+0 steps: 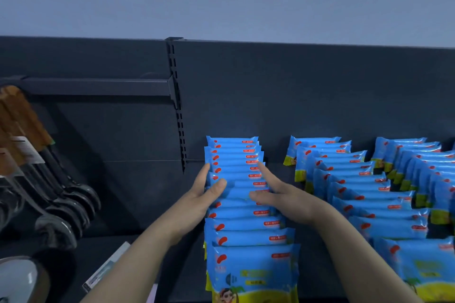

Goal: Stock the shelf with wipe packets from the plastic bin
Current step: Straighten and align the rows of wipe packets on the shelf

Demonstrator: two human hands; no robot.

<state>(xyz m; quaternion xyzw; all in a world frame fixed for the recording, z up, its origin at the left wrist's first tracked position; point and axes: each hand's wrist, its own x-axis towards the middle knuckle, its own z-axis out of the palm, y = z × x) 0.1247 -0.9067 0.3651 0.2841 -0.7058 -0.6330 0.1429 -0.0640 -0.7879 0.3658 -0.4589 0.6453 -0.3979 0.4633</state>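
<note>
While hands (pixel 205 192) (pixel 278 195) flank packets (pixel 242 237), writing (pixel 280 255) blurs.

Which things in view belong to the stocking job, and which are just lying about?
Job: left hand and right hand pressing the left row of wipe packets; middle row; right row; shelf.
Lying about: hanging wrenches; label strip.
</note>
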